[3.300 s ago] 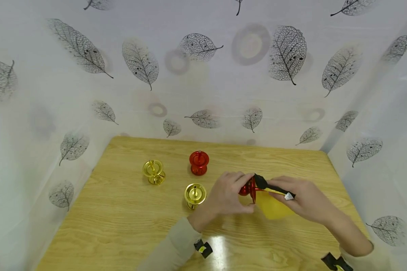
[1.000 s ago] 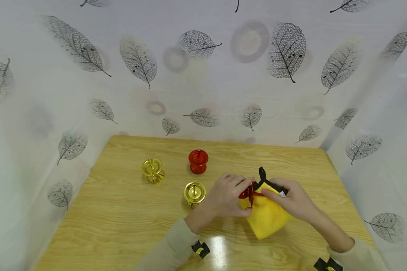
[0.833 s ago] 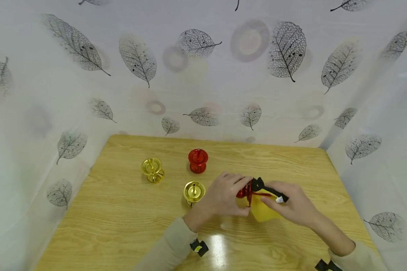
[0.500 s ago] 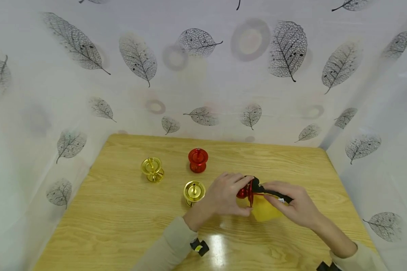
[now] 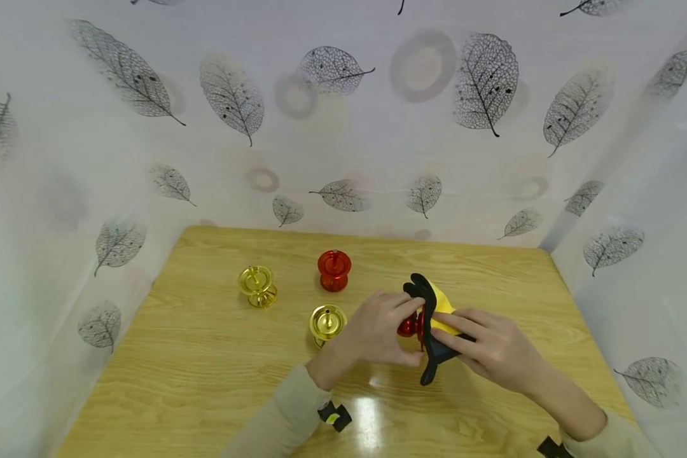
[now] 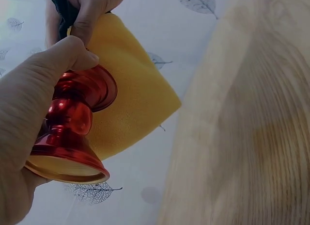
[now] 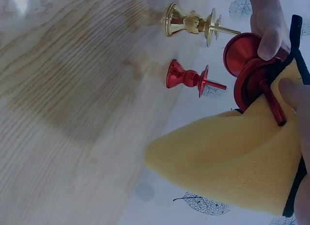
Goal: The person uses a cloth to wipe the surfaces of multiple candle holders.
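Cloth (image 7: 208, 162) meets holder (image 6: 72, 116), and we'd call this a wiping step, centred on the dish and spike (image 7: 273, 104). Our left hand (image 5: 378, 331) grips the holder close by the dish, tipped on its side and up over the surface (image 5: 206, 381), spike toward our right hand (image 5: 495, 346). That one pinches the cloth, black edging right up against the dish side. What the next move calls for, we judge, is a firm left grip and a gentle turn of the fabric around the spike. And what a shiny piece: glossy red metal, flared base, pale golden underside, rounded knob at the waist, slim straight spike. Beyond it on the surface, another red holder (image 5: 334, 270), one gold holder (image 5: 256, 281) and a second gold holder (image 5: 327, 324) all stand upright.
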Motion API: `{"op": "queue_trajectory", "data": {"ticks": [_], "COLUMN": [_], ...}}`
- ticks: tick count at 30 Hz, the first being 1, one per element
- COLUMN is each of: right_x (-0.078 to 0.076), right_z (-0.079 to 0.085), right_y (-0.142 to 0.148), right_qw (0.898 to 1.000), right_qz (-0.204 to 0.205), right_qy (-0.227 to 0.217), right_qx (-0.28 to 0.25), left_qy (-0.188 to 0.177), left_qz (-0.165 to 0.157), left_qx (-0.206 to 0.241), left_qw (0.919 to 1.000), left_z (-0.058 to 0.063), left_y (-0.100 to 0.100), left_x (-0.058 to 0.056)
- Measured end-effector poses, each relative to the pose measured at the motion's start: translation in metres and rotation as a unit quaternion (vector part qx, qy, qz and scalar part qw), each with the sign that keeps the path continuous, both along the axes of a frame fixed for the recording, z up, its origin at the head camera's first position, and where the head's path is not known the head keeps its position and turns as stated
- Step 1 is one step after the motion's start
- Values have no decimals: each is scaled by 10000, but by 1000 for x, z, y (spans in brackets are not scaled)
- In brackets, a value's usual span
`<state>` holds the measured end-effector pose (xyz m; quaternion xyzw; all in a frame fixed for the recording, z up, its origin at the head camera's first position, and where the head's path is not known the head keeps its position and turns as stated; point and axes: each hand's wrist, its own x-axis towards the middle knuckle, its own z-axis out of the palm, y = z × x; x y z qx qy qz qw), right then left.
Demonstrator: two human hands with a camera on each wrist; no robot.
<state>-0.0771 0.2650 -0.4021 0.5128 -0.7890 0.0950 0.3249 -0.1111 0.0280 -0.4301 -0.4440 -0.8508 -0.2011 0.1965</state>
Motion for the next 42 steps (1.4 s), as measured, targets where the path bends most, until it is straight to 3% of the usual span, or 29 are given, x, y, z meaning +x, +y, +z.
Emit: {"op": "queue_trajectory", "data": {"ticks": [10,16,24,29,36,39,42], "right_x": [-4,-4,0,-2,-4,-5,-5], "right_z": [1,-3,-2,-3,-8,-10,-12], "right_y": [-3,2,0,-5,0,3,4], "right_qw": [9996,9987,9980,9927,9649,9404,9057], "right_qz": [126,177,9,-212,-287,-301,-457], "right_qy": [-231,-419,-599,-1175,-2503,-3192,-3916], "right_qx": [-63,-220,-203,-172,-738,-1132,-1560], "left_qy": [-192,16,291,398,97,61,199], "left_qz": [43,61,169,136,136,84,67], "left_qx": [-241,-112,-292,-208,-447,-436,-340], "left_qw": [9995,9999,9990,9989,9989,9990,9992], "left_z": [0,-5,-5,-4,-3,-4,-4], "left_y": [-3,-4,-2,2,-1,-2,-2], "left_x": [-2,-2,-2,-2,0,0,0]}}
